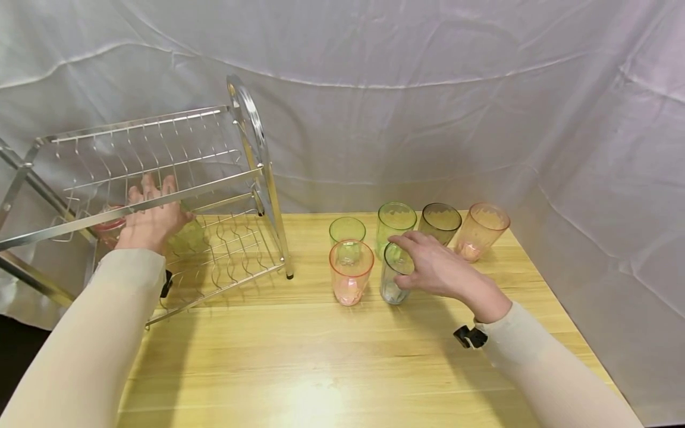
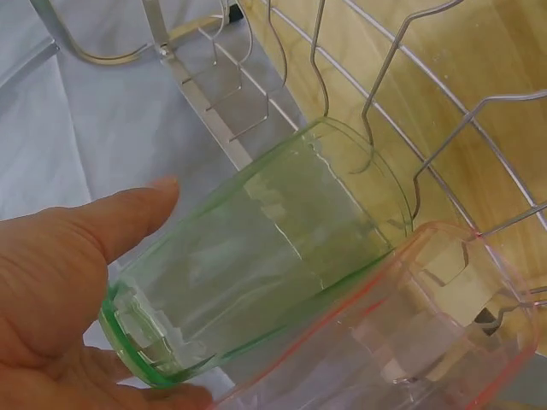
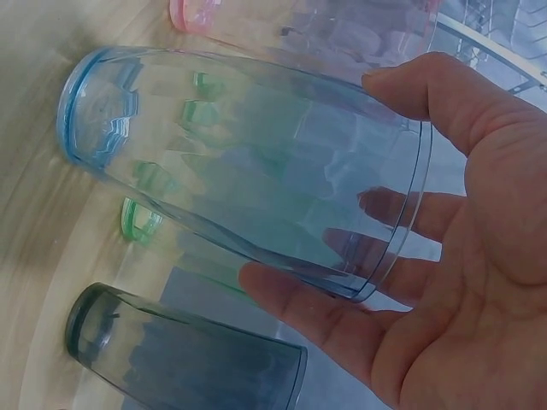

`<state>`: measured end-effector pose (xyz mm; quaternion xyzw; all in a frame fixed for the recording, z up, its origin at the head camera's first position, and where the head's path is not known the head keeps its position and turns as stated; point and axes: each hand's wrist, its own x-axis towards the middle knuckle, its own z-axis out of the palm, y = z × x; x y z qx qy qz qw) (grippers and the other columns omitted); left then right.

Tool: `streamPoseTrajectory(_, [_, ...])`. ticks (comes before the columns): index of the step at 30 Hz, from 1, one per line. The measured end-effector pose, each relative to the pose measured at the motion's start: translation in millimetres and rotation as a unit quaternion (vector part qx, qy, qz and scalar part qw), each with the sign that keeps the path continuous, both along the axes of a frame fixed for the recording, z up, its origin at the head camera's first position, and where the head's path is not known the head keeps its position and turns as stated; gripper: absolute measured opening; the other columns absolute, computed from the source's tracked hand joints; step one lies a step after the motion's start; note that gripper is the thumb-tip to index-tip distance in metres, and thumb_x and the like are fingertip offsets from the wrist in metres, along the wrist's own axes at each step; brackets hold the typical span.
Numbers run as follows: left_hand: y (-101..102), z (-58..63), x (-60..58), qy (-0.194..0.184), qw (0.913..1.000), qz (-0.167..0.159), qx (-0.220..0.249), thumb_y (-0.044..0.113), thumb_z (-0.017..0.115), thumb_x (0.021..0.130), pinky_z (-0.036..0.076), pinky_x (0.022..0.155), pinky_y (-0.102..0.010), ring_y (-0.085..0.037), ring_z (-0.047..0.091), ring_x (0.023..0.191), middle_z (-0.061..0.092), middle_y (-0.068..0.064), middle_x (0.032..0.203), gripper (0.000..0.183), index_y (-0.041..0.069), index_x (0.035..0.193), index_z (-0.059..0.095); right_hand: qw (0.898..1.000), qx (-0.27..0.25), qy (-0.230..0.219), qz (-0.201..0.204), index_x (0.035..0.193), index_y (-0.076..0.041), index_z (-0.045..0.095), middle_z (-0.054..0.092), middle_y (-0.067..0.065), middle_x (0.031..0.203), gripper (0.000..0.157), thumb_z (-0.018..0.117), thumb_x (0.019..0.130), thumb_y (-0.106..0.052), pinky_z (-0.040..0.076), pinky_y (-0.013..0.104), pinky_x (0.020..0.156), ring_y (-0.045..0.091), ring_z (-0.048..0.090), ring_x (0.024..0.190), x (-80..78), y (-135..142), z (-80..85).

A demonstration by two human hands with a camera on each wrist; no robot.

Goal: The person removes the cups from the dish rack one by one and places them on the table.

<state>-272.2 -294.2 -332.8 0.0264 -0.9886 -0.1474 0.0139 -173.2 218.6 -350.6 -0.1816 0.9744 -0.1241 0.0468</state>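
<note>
My left hand [image 1: 152, 215] reaches into the metal dish rack [image 1: 275, 226], fingers spread. In the left wrist view, a clear green cup [image 2: 256, 248] stands rim down on the rack wires; the left thumb [image 2: 137, 218] is apart from it, and the other fingers lie near its base, partly hidden. A pink cup [image 2: 402, 337] sits beside the green one. On the table, my right hand [image 1: 444, 270] holds a clear blue cup [image 3: 214, 162] near its rim, thumb on one side and fingers on the other. That cup stands upright.
Around the blue cup stand a pink-orange cup [image 1: 350, 282], a small green cup [image 1: 348, 232], a taller green cup [image 1: 396, 220], a dark grey cup [image 1: 440, 223] and a pink cup [image 1: 481, 232]. Grey cloth [image 1: 374, 131] hangs behind the wooden table [image 1: 257, 356].
</note>
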Motion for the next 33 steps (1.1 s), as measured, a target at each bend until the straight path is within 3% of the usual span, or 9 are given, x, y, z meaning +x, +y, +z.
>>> streamPoseTrajectory(5, [-2.3,0.8,-3.6,-0.009,1.0000,-0.001,-0.004,0.023,0.064,0.098,0.024,0.101,-0.093,-0.080,0.008,0.139,-0.006,-0.047,0.163,0.083,-0.005,0.159,0.016,1.000,0.000,0.000,0.002,0.159,-0.017,0.047,0.050,0.018,0.156,0.083,0.080,0.086,-0.037,0.051,0.068,0.103,0.046,0.050,0.141,-0.4,-1.2,0.1])
streamPoseTrajectory(10, [-5.1,-2.9,-6.9,0.022,0.9987,-0.030,-0.034,0.012,0.047,0.095,0.024,0.105,-0.088,-0.081,0.023,0.125,0.021,-0.056,0.143,0.058,-0.015,0.141,0.028,1.000,-0.001,0.000,0.002,0.159,-0.016,0.047,0.051,0.018,0.156,0.084,0.080,0.085,-0.037,0.051,0.068,0.103,0.046,0.050,0.141,-0.3,-1.5,-0.2])
streamPoseTrajectory(13, [-5.5,-4.5,-8.1,0.034,0.9980,-0.035,-0.040,0.008,0.044,0.092,0.021,0.106,-0.085,-0.079,0.025,0.122,0.027,-0.056,0.135,0.053,-0.018,0.135,0.031,1.000,-0.002,0.000,0.004,0.159,-0.016,0.047,0.051,0.018,0.155,0.083,0.080,0.086,-0.037,0.051,0.068,0.102,0.046,0.050,0.141,-0.2,-1.6,-0.6])
streamPoseTrajectory(16, [-3.9,-2.9,-6.6,0.036,0.9979,-0.031,-0.043,0.006,0.045,0.091,0.022,0.106,-0.084,-0.079,0.024,0.121,0.025,-0.057,0.137,0.056,-0.020,0.138,0.029,1.000,-0.003,0.001,0.006,0.159,-0.016,0.047,0.051,0.018,0.155,0.083,0.080,0.086,-0.037,0.051,0.068,0.102,0.046,0.051,0.140,-0.1,-1.6,-0.9])
streamPoseTrajectory(20, [3.6,4.7,1.7,0.010,0.9991,-0.020,-0.036,0.006,0.043,0.093,0.018,0.113,-0.085,-0.082,0.012,0.132,0.006,-0.059,0.151,0.069,-0.020,0.152,0.018,1.000,-0.004,0.003,0.005,0.159,-0.016,0.047,0.051,0.018,0.155,0.083,0.079,0.086,-0.037,0.052,0.068,0.101,0.047,0.051,0.140,0.3,-0.8,-1.1])
streamPoseTrajectory(24, [12.6,9.2,12.9,-0.021,0.9990,-0.018,-0.035,0.006,0.035,0.097,0.004,0.117,-0.082,-0.079,-0.007,0.142,-0.016,-0.058,0.152,0.075,-0.021,0.157,0.000,1.000,-0.005,0.004,0.004,0.159,-0.016,0.047,0.051,0.018,0.155,0.083,0.080,0.086,-0.036,0.052,0.068,0.102,0.047,0.051,0.139,0.5,-0.2,-1.3])
streamPoseTrajectory(27, [19.2,7.4,21.4,-0.014,0.9986,-0.026,-0.044,0.009,0.037,0.098,-0.003,0.120,-0.078,-0.077,-0.009,0.142,-0.016,-0.058,0.150,0.077,-0.022,0.155,-0.005,1.000,-0.006,0.005,0.005,0.159,-0.016,0.047,0.051,0.018,0.154,0.083,0.080,0.086,-0.036,0.051,0.068,0.102,0.047,0.052,0.139,0.3,-0.2,-1.5])
streamPoseTrajectory(31, [27.7,2.0,31.9,0.025,0.9989,-0.023,-0.034,0.018,0.058,0.099,0.002,0.123,-0.076,-0.071,-0.003,0.148,-0.006,-0.056,0.154,0.091,-0.023,0.155,-0.001,1.000,-0.009,0.004,0.006,0.159,-0.015,0.047,0.051,0.019,0.154,0.083,0.080,0.086,-0.036,0.050,0.068,0.104,0.049,0.051,0.139,0.1,0.3,-1.4])
streamPoseTrajectory(33, [31.4,-0.8,36.2,0.055,0.9978,-0.020,-0.032,0.022,0.067,0.097,0.010,0.123,-0.076,-0.070,0.006,0.149,0.007,-0.055,0.154,0.086,-0.025,0.153,0.021,1.000,-0.010,0.003,0.006,0.159,-0.015,0.047,0.051,0.020,0.154,0.083,0.080,0.086,-0.036,0.050,0.068,0.104,0.050,0.051,0.140,0.1,0.9,-1.2])
